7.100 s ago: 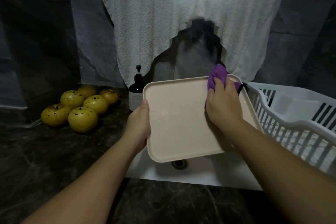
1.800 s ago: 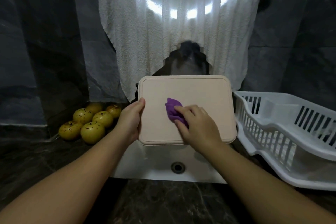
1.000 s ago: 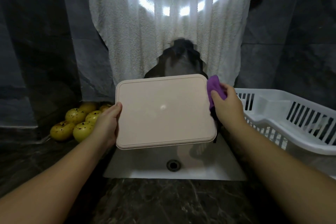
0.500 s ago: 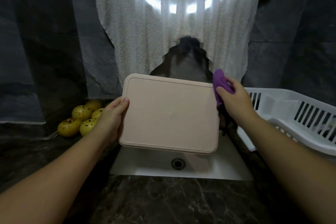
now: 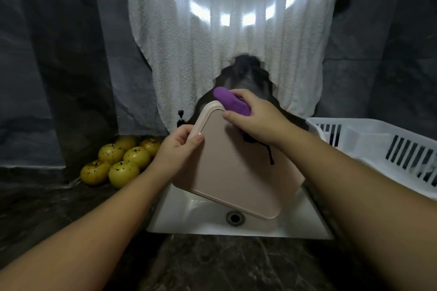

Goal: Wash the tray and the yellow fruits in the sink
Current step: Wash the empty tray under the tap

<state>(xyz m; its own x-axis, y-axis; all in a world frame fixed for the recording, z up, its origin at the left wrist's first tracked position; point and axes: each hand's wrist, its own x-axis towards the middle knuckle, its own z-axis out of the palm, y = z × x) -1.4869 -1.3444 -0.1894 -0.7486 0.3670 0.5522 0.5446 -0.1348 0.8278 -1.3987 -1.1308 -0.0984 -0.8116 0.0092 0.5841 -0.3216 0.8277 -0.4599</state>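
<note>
Tray edge scrub, over the sink.
Your left hand (image 5: 176, 149) pinches the tray (image 5: 236, 172), held tilted above the sink (image 5: 212, 220); your right hand (image 5: 254, 120) grips the cloth (image 5: 230, 100) at its top corner. Work round every rim; the fruits (image 5: 123, 160) wait unwashed.

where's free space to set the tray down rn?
The tray is held tilted over the sink by the left hand; the basin under it is bare around the drain. Dark counter in front is free. The white rack looks mostly free. Back left is crowded with yellow fruits.
</note>
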